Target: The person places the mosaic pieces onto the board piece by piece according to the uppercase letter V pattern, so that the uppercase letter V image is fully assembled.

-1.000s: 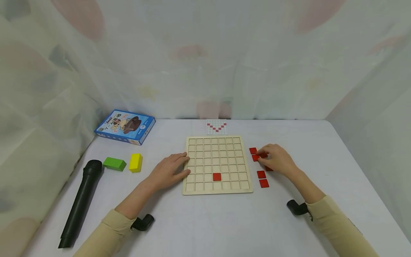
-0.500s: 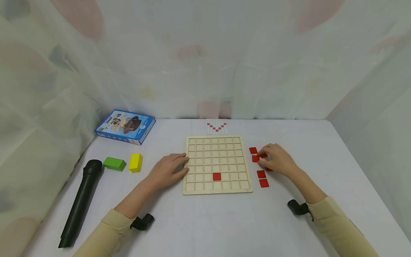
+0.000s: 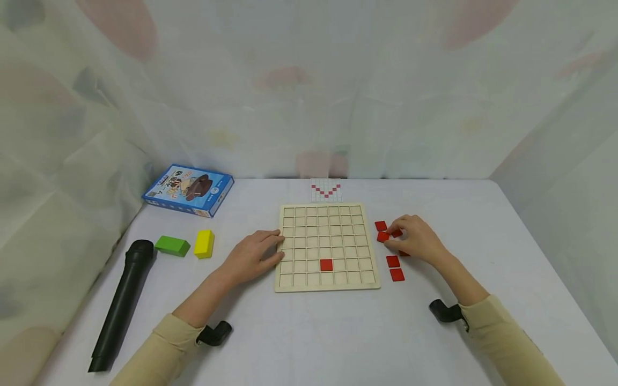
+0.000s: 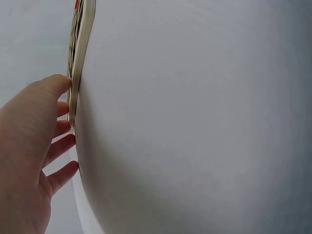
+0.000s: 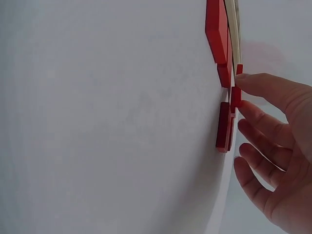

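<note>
We hold both forearms (image 3: 201, 298) forward, angled inward. Our left hand (image 3: 251, 257) has its fingers (image 4: 62, 177) slightly spread, the thumb (image 4: 57, 85) set apart; our right hand (image 3: 416, 238) pinches between thumb and forefinger, the remaining fingers loosely bent.

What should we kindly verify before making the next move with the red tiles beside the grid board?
1. Left hand touching the grid board at its left edge: ok.
2. Pattern card uncovered beyond the board: ok.
3. Placed tile within a single cell: ok.
4. Loose tile pinched by the right hand: ok.
5. That tile fully off the table: cannot tell.
6. Card's V shape complete on the board: not ok, only one tile placed.
</note>
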The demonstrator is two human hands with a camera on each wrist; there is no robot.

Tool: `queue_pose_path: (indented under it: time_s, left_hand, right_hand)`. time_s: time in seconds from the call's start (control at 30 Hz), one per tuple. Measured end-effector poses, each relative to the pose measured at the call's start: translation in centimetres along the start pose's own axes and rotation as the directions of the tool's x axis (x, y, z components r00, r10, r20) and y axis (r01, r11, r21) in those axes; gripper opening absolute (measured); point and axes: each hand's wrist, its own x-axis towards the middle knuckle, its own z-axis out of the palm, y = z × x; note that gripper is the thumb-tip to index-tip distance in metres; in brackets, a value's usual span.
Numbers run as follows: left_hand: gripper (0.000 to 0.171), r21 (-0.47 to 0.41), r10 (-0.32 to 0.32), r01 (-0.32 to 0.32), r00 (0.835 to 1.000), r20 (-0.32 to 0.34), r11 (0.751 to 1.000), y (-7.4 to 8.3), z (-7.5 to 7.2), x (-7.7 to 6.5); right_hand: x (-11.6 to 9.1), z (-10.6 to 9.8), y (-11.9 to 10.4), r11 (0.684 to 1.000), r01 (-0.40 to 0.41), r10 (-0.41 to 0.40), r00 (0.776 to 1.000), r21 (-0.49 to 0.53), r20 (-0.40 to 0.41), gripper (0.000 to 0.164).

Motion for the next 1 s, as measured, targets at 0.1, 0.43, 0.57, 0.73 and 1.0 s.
queue_pose_path:
  time_s: [0.1, 0.43, 0.57, 0.73, 1.0]
  left_hand:
    - [0.044, 0.005, -0.003, 0.003, 1.000, 0.006, 1.000, 0.0, 0.0, 0.0]
    - [0.044, 0.012, -0.005, 0.005, 1.000, 0.007, 1.000, 0.0, 0.0, 0.0]
    - [0.044, 0.012, -0.004, 0.004, 1.000, 0.007, 1.000, 0.0, 0.1, 0.1]
    - [0.044, 0.007, 0.001, -0.001, 1.000, -0.001, 1.000, 0.0, 0.1, 0.1]
    - [0.043, 0.014, 0.003, -0.003, 1.000, 0.000, 1.000, 0.1, 0.0, 0.1]
  right_hand:
    - [0.0, 0.2, -0.4, 0.999, 0.008, -0.007, 1.000, 0.045, -0.018, 0.026]
    - [1.0, 1.9, -3.8, 0.981, 0.069, -0.063, 0.997, 0.180, -0.035, 0.027]
    - [1.5, 3.1, -5.5, 0.973, 0.096, -0.096, 0.995, 0.210, -0.014, 0.027]
    - [2.4, 4.6, -7.7, 0.967, 0.092, -0.101, 0.995, 0.238, 0.026, 0.026]
    - [3.3, 6.3, -10.5, 0.965, 0.123, -0.148, 0.984, 0.231, 0.095, 0.024]
